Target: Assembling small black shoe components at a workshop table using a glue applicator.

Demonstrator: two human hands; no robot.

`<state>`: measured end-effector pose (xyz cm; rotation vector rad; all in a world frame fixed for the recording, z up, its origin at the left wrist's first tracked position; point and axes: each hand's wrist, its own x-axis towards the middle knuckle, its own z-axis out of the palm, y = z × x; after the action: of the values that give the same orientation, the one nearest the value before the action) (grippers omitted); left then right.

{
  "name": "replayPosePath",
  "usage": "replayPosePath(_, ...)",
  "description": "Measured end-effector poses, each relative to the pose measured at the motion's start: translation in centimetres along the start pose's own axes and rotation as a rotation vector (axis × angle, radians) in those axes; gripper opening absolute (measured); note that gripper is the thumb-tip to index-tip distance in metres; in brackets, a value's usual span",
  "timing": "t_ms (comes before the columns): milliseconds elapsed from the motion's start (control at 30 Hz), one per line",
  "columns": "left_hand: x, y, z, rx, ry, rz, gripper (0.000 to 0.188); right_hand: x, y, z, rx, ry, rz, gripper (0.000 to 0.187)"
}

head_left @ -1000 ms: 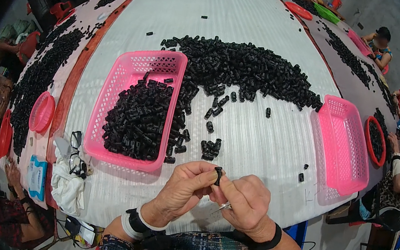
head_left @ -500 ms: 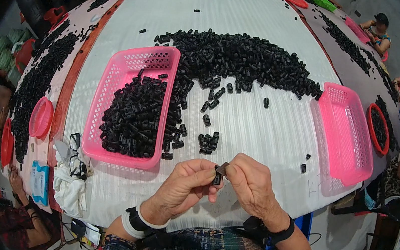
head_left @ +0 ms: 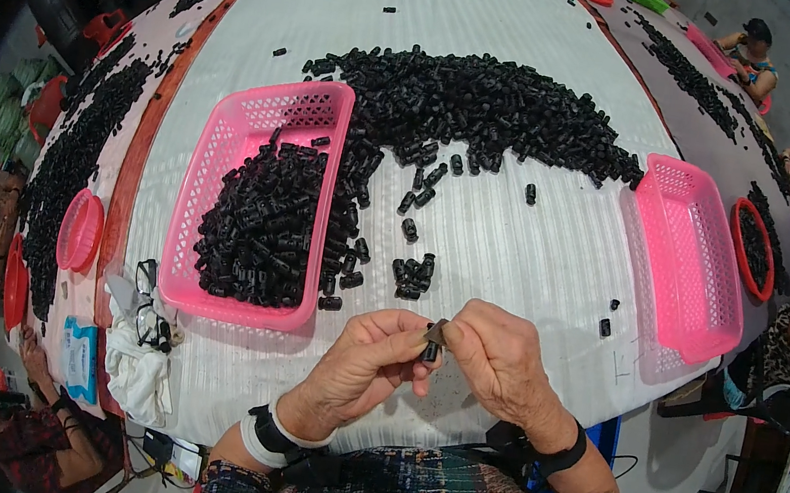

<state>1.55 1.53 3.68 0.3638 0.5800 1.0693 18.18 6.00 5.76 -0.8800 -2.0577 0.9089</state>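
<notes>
White ribbed cloth covers the long worktop [head_left: 536, 235], which curves away toward other people seated along its far and right edges. Both of the person's forearms come up from the lower edge and meet over the near rim of the worktop, wrists bent inward so the hands face each other. The left hand [head_left: 369, 368] lies palm-up and slightly cupped, its fingers curled toward the centre; the right hand [head_left: 504, 366] arches over from the other side, knuckles up. Between them they pinch a small black part [head_left: 432, 341], with thumb and fingertips of both hands closed on it, so each hand is shut around the same piece. It sits just above the worktop's near edge, clear of the surface as far as can be told. Dark bands circle both wrists, with a white band beside the left one.

Just beyond the hands lies a small cluster of black parts [head_left: 413, 277]. To the left of it stands a pink basket [head_left: 225, 174], about half full of the same black pieces. A broad heap of black parts [head_left: 482, 113] stretches across the middle of the worktop. At the right sits a second pink basket [head_left: 693, 256]. Two loose black parts [head_left: 607, 319] lie just beside its near left corner. At the left near corner rest spectacles [head_left: 145, 308] and a crumpled white cloth [head_left: 139, 372].
</notes>
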Motion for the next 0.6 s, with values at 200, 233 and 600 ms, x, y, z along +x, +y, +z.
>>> replayPosePath(200, 0.6, -0.2, 0.0, 0.009, 0.031, -0.025, 0.015, -0.3, 0.7, 0.1, -0.061, -0.028, 0.004, 0.021)
replayPosePath(233, 0.8, -0.2, -0.2, 0.010, 0.041, -0.022, 0.015, -0.5, 0.7, 0.2, -0.058, -0.058, 0.017, 0.021)
replayPosePath(600, 0.4, -0.5, 0.8, 0.001, 0.025, -0.014, 0.021, -1.2, -1.4, 0.5, -0.386, 0.279, -0.391, 0.031)
